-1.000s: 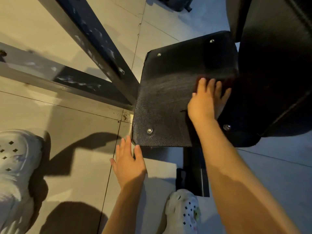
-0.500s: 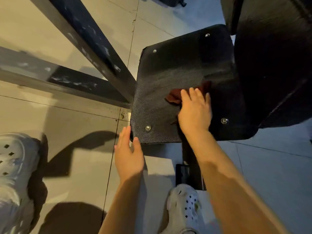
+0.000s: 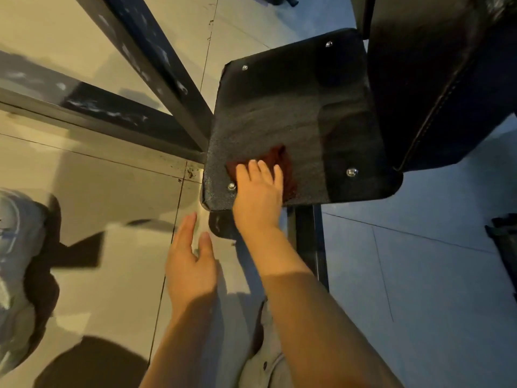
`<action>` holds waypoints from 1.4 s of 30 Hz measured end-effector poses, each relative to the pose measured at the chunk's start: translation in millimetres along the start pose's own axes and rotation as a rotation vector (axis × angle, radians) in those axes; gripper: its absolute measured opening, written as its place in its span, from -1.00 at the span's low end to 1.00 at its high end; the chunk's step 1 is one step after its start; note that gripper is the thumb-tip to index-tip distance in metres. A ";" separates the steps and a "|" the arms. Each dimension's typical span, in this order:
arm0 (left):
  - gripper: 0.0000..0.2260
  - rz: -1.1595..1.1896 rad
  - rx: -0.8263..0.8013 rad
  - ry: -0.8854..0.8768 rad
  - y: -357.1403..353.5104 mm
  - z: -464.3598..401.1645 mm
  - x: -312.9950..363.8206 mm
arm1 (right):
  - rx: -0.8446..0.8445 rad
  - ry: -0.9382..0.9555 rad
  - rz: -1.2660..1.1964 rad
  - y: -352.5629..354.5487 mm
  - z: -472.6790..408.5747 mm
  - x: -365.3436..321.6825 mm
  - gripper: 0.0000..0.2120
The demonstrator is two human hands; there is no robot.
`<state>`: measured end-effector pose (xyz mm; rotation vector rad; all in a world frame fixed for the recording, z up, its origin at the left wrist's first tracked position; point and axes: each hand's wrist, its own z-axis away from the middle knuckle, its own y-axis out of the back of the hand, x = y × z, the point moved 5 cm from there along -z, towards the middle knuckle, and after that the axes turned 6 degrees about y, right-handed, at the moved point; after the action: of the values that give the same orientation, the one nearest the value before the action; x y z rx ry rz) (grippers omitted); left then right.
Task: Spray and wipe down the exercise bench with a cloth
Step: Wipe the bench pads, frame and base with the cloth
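Dark red cloth [image 3: 282, 166] lies flat on the black textured seat pad [image 3: 279, 116] of the exercise bench, near its front left corner, pressed under the straight fingers of the right hand [image 3: 258, 194]. The left hand [image 3: 191, 264] hovers open and empty just off the pad's edge. Even overlapping passes, worked around the corner bolts [image 3: 231, 186], would likely serve best.

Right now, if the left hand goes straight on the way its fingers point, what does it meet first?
The left hand is open, fingers pointing up-frame toward the black textured plate. It would probably meet that plate's near left corner or the rounded part beneath it first, though depth is unclear and it could pass beside it.
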<state>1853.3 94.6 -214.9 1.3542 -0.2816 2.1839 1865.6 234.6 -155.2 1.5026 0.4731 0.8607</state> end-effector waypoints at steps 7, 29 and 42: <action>-0.57 -0.111 -0.082 -0.113 -12.3 -10.0 2.9 | 0.007 0.114 -0.053 8.6 27.0 12.7 -0.49; -0.56 -0.155 -0.369 -0.003 -34.6 -10.8 8.1 | 0.124 0.094 -0.080 15.4 47.2 30.9 -0.52; -0.52 -0.148 -0.357 0.003 -35.5 -20.2 26.7 | 0.268 -0.151 0.065 68.6 69.4 117.9 -0.54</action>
<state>1848.4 142.1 -204.8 1.1336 -0.5255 1.9034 1978.7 266.1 -57.0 1.8231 0.4424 0.7487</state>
